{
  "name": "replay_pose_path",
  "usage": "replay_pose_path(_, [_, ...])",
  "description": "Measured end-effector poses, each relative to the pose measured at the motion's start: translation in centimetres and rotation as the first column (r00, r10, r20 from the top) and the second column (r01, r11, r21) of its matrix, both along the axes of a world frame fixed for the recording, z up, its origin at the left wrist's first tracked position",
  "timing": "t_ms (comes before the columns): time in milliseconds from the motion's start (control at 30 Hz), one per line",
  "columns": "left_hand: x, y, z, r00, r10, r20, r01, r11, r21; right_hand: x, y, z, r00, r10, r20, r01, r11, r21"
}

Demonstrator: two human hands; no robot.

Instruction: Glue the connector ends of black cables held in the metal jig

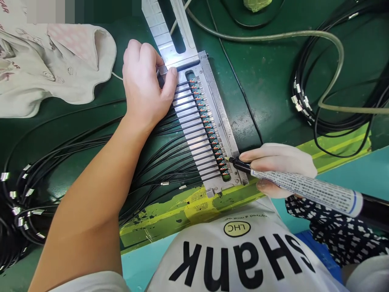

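A long metal fixture (pixel 190 134) lies at a slant on the green bench, its hinged, slotted lid (pixel 170 44) swung open at the far end. Thin black cables (pixel 170 150) run into it side by side from the left, ending in a row of small connectors with coloured wires (pixel 209 125). My left hand (pixel 148 81) grips the fixture's left edge near the hinge, thumb on top, other fingertips partly hidden. Between the fingers of my right hand (pixel 279 162) is a marker pen (pixel 304 188) with a white printed barrel. Its tip is at the connectors near the close end.
Coiled black cables with silver tags (pixel 26 202) lie at left, and another coil (pixel 300 97) at right. A pale hose (pixel 273 37) crosses the back. A crumpled printed cloth (pixel 75 61) sits at upper left. Yellow-green tape (pixel 170 209) lines the bench's front edge.
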State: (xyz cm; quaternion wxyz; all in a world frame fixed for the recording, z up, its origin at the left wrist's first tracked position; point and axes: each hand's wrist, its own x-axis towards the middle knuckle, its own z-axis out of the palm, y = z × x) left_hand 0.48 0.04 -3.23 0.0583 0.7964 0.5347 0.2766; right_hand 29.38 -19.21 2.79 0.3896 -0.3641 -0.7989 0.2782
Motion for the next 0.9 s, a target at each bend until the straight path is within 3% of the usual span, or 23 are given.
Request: replay_pose_path(900, [-0.27, 0.2, -0.08, 0.998, -0.05, 0.024, 0.049, 0.999, 0.021, 0.0, 0.09, 0.3, 0.998, 0.014, -0.058, -0.013, 1.0, 0.018])
